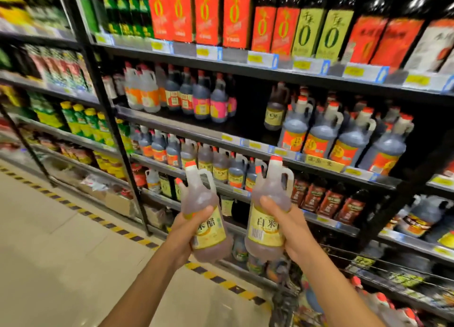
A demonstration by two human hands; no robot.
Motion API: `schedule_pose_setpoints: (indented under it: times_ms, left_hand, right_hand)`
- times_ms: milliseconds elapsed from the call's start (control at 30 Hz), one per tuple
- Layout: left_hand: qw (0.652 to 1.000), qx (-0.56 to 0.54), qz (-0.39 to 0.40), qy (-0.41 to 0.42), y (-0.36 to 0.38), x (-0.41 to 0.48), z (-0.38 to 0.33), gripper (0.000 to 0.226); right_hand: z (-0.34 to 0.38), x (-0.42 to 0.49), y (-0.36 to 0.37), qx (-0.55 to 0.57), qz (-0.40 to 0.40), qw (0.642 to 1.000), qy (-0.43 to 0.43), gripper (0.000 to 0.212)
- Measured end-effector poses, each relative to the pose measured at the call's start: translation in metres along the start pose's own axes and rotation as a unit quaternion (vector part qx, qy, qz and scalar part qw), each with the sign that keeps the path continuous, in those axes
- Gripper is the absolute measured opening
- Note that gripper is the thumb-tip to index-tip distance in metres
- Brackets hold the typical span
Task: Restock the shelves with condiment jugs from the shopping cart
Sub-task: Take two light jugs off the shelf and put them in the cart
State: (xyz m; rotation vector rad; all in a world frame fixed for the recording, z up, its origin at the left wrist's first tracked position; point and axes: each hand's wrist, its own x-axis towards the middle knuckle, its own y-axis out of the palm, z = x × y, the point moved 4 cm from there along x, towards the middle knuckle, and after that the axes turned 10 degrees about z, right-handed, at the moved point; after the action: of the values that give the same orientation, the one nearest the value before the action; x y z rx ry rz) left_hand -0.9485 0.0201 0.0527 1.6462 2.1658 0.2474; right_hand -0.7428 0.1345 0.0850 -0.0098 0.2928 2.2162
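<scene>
I hold two pale brown vinegar jugs with orange caps and yellow labels in front of the shelves. My left hand point(188, 230) grips the left jug point(205, 208) around its body, tilted slightly left. My right hand point(288, 226) grips the right jug point(269, 211) from the right side, upright. The shelf point(245, 139) ahead has a dark gap between pink-labelled jugs point(217, 103) and one brown yellow-labelled jug point(275, 110). The shopping cart point(363, 299) with more orange-capped jugs shows at the lower right.
Dark jugs with orange labels point(344, 139) fill the shelf to the right of the gap. Tall boxed bottles point(221, 14) line the top shelf. A black upright post point(110, 120) divides the shelving. Tiled floor point(61, 253) with a yellow-black stripe lies to the left.
</scene>
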Motion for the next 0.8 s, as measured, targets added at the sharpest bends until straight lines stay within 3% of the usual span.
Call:
schedule_pose_setpoints:
  times_ms: [167, 367, 600, 800]
  left_hand:
    - [1.000, 0.005, 0.002, 0.006, -0.020, 0.032, -0.029, 0.057]
    - [0.998, 0.046, 0.010, 0.043, -0.020, 0.097, -0.059, 0.044]
    - [0.988, 0.136, -0.008, 0.068, -0.023, 0.182, -0.096, 0.080]
    - [0.973, 0.203, 0.002, 0.107, -0.026, 0.237, -0.120, 0.077]
  right_hand:
    - [0.010, 0.044, 0.016, -0.003, -0.003, 1.000, -0.001, 0.066]
    - [0.024, 0.111, 0.003, 0.002, -0.001, 1.000, -0.016, 0.056]
    - [0.043, 0.187, -0.019, 0.011, -0.005, 0.999, -0.036, 0.059]
    - [0.049, 0.234, -0.028, 0.008, -0.026, 0.999, -0.040, 0.066]
